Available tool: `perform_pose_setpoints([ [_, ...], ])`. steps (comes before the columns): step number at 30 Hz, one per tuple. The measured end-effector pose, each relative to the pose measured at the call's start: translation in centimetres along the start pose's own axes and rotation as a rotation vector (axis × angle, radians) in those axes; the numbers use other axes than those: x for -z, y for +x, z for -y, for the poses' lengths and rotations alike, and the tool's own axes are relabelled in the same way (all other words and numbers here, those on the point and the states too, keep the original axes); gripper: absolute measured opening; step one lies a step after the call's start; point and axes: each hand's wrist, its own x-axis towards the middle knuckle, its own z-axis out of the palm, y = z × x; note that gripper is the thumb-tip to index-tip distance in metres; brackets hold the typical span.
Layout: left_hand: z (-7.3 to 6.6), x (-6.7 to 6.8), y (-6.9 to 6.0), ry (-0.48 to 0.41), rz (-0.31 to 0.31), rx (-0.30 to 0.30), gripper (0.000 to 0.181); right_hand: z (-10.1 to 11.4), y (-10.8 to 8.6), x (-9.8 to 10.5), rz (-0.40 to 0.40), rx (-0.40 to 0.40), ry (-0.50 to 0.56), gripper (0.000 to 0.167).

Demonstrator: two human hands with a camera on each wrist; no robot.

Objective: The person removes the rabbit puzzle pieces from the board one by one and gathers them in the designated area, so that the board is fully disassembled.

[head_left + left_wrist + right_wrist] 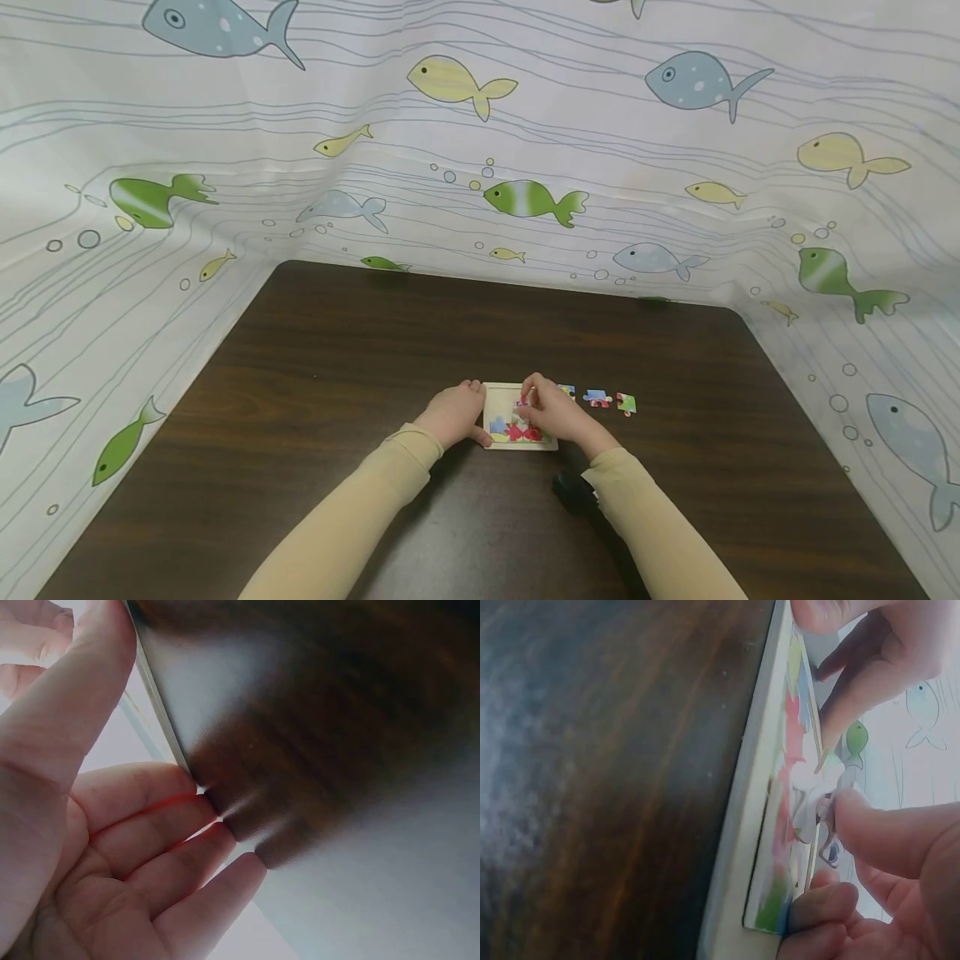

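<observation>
A small jigsaw tray (pixel 520 447) with a pale rim lies flat on the table. Colourful pieces (pixel 517 433) fill its lower part, red ones among them. My left hand (pixel 455 414) rests along the tray's left side, thumb at the lower corner and fingers near the upper one. In the left wrist view, those fingers (pixel 172 832) are nearly straight, their tips at the tray's edge. My right hand (pixel 557 414) is over the tray's right part. Its thumb and fingers pinch a puzzle piece (pixel 826 817), tilted up from the tray; its picture is partly hidden.
Loose puzzle pieces lie right of the tray: a blue and red one (pixel 597 398), a green one (pixel 626 403) and one partly behind my right hand (pixel 567 390). A black object (pixel 573 492) is beside my right sleeve. A fish-patterned curtain (pixel 450 142) borders the dark table (pixel 375 342).
</observation>
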Motion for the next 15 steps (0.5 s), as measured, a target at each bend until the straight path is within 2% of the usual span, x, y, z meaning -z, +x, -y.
perform_pose_setpoints([
  [5,0.0,0.03,-0.02,-0.004,0.009,0.008,0.093,0.0,-0.03,-0.05,0.008,-0.024,0.036,0.022],
  [15,-0.04,0.09,-0.11,-0.005,0.006,0.008,0.093,0.1,-0.23,-0.35,-0.034,-0.078,0.065,0.017],
])
